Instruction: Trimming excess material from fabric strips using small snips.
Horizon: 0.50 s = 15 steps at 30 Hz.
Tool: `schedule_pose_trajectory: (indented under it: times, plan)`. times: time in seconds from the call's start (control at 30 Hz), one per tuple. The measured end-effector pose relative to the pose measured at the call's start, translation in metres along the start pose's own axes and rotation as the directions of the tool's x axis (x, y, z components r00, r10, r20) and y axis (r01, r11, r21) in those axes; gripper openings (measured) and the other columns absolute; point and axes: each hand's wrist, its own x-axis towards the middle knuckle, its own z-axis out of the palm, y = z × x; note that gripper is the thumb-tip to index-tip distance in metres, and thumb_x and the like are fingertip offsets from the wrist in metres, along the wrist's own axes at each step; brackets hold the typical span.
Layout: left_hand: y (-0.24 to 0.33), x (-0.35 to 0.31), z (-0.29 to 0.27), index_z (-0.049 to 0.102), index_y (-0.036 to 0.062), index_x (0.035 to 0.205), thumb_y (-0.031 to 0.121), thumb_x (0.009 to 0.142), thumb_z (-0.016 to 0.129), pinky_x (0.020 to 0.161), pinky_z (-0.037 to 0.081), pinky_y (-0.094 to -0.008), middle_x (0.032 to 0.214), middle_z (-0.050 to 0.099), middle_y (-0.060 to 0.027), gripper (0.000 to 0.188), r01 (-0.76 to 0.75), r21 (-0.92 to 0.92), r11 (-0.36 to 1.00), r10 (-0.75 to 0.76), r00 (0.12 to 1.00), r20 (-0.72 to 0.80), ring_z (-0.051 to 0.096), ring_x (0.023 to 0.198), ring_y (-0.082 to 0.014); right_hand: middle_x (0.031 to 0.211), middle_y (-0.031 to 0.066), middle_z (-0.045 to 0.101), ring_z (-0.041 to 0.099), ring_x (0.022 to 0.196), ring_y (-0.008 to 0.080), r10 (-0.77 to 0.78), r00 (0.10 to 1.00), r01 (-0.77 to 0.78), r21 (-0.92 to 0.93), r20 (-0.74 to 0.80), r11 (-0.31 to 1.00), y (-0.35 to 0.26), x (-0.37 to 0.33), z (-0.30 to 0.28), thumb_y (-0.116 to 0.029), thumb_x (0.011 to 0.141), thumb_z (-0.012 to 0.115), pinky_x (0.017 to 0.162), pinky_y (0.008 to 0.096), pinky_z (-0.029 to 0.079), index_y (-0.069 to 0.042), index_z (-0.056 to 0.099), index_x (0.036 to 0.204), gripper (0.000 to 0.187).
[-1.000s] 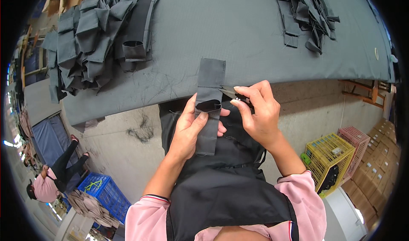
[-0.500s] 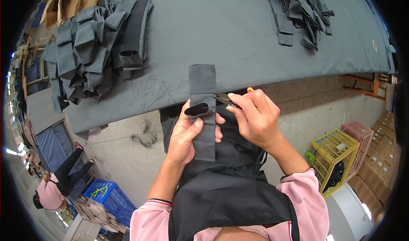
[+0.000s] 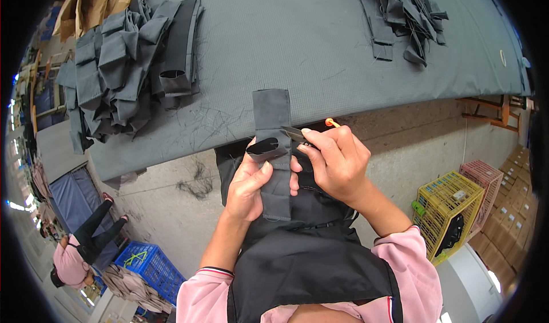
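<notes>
Between the thumb and fingers of my left hand is a dark grey fabric strip with a sewn loop standing open at its middle. Its far end lies over the table's near edge, and its near end hangs over my black apron. My right hand is closed around small dark thread snips. Their blades point left at the strip's right edge, beside the loop. A small orange piece sticks out above my right fingers; whether it belongs to the snips I cannot tell.
A grey-covered table spans the far side, with loose threads on it. Fabric-strip piles lie at its left and far right. Yellow and blue crates stand on the floor. Another person is at far left.
The orange piece and the snips have shifted slightly left, with the blades still at the strip's right edge. My left hand keeps its hold, and the strip's near end sits slightly lower.
</notes>
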Motion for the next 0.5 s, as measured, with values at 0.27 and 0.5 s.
schedule_pose_trajectory:
  times: [0.27,0.5]
  plan:
    - [-0.002,0.001,-0.001,0.039,0.0019,0.128,0.024,0.093,0.052,0.066,0.052,-0.0403,0.102,0.056,-0.0221,0.044,-0.014,0.018,1.0,0.014,1.0,-0.002,0.06,0.078,-0.0297,0.075,0.0048,0.053,0.053,0.057,0.0177,0.016,1.0,-0.016,-0.046,-0.002,0.999,-0.003,-0.005,-0.003,-0.001,0.065,0.076,0.057,0.03,0.05,-0.004,0.064,0.096,0.033]
    - [-0.001,0.0,-0.005,0.036,0.0056,0.131,0.019,0.094,0.049,0.069,0.052,-0.0393,0.1,0.058,-0.0225,0.042,0.003,0.019,1.0,-0.004,0.999,0.033,0.061,0.077,-0.0283,0.074,0.0045,0.052,0.053,0.058,0.0182,-0.035,0.998,0.038,-0.051,0.044,0.998,0.001,-0.001,-0.012,-0.002,0.064,0.076,0.053,0.0299,0.046,-0.004,0.064,0.097,0.035]
